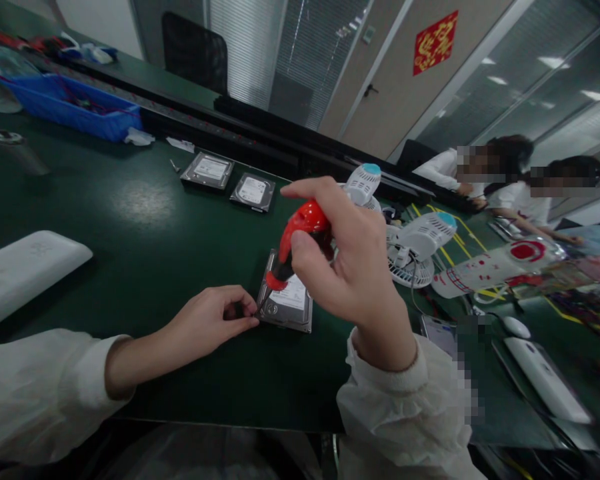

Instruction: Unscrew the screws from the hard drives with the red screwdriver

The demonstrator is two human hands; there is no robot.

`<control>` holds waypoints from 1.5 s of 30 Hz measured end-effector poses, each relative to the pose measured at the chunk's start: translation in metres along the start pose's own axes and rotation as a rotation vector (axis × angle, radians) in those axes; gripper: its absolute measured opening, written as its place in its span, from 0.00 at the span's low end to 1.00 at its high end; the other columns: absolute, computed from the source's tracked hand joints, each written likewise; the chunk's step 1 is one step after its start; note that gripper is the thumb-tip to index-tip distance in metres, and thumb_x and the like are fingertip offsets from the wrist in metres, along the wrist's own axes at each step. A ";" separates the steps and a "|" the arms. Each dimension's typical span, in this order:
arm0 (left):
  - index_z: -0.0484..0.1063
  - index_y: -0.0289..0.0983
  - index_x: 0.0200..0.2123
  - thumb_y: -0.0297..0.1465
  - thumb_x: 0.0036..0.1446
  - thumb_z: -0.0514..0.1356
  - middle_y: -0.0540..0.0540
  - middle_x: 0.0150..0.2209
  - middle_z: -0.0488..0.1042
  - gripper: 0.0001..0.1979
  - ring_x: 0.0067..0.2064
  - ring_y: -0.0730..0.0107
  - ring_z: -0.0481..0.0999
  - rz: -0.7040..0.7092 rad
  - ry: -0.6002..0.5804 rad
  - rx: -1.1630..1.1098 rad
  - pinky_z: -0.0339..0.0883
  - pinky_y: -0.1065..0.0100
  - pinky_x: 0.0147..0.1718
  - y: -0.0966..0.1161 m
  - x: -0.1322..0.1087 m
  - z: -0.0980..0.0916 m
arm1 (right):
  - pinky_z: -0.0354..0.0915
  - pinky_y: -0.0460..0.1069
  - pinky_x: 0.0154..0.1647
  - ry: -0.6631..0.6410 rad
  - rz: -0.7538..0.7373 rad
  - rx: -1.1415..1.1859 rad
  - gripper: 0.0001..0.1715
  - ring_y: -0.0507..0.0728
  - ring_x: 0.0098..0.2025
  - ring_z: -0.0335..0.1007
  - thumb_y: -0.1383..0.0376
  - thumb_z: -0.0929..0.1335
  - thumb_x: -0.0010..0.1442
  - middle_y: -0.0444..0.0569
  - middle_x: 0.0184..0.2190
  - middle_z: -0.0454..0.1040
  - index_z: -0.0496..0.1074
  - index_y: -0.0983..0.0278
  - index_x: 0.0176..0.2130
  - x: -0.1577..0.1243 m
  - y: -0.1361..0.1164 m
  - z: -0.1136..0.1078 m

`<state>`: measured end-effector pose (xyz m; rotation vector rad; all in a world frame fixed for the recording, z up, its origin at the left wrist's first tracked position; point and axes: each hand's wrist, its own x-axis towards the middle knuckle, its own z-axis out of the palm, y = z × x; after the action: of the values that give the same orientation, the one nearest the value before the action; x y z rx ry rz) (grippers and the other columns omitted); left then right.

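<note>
A hard drive (294, 308) lies label up on the green table in front of me. My right hand (347, 257) is wrapped round the red and black handle of a screwdriver (278, 275), held tilted over the drive. Its thin shaft slants down to the drive's lower left corner. At that corner the thumb and fingertips of my left hand (220, 313) are pinched together, close beside the screwdriver's tip. What they hold, if anything, is too small to make out.
Two more hard drives, one (209, 171) left of the other (253, 192), lie farther back. A blue bin (75, 110) stands at the back left, a white case (30, 273) at the left. Small white fans (420, 240) and a white bottle (495, 267) are on the right. Two people sit beyond.
</note>
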<state>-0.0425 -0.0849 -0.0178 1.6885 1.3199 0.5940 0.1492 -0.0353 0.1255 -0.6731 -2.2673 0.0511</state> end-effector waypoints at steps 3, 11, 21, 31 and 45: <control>0.76 0.40 0.36 0.41 0.60 0.64 0.50 0.32 0.77 0.11 0.32 0.66 0.74 0.001 0.003 0.003 0.63 0.67 0.29 0.000 0.000 0.000 | 0.59 0.48 0.28 -0.073 0.060 -0.049 0.16 0.49 0.25 0.65 0.58 0.62 0.69 0.42 0.30 0.73 0.71 0.63 0.49 0.002 0.002 -0.004; 0.76 0.40 0.36 0.44 0.58 0.65 0.50 0.30 0.76 0.13 0.31 0.65 0.74 -0.024 0.013 0.021 0.64 0.67 0.29 0.001 0.001 -0.001 | 0.55 0.47 0.28 -0.109 0.065 -0.035 0.13 0.48 0.24 0.60 0.59 0.65 0.67 0.39 0.25 0.66 0.73 0.63 0.46 0.000 0.007 -0.014; 0.75 0.40 0.36 0.44 0.58 0.64 0.51 0.28 0.75 0.13 0.29 0.66 0.74 -0.033 -0.026 -0.040 0.63 0.68 0.27 -0.004 -0.002 -0.001 | 0.57 0.48 0.31 -0.128 0.071 -0.008 0.18 0.49 0.25 0.63 0.57 0.66 0.66 0.40 0.25 0.69 0.75 0.65 0.48 0.001 0.001 -0.017; 0.74 0.39 0.35 0.41 0.59 0.63 0.52 0.28 0.75 0.11 0.28 0.69 0.72 -0.039 -0.046 -0.094 0.64 0.68 0.27 -0.001 -0.002 -0.001 | 0.55 0.47 0.30 -0.151 0.074 0.004 0.19 0.49 0.25 0.61 0.54 0.65 0.68 0.39 0.26 0.67 0.71 0.64 0.52 0.001 0.001 -0.013; 0.74 0.38 0.35 0.41 0.58 0.64 0.51 0.28 0.76 0.11 0.29 0.67 0.75 -0.087 -0.080 -0.227 0.67 0.67 0.29 0.003 -0.003 -0.002 | 0.54 0.48 0.29 -0.171 0.054 0.032 0.17 0.49 0.25 0.60 0.57 0.65 0.67 0.39 0.25 0.67 0.71 0.64 0.50 -0.002 0.003 -0.018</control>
<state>-0.0440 -0.0875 -0.0135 1.4492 1.2140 0.5954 0.1638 -0.0361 0.1364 -0.7370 -2.4062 0.1772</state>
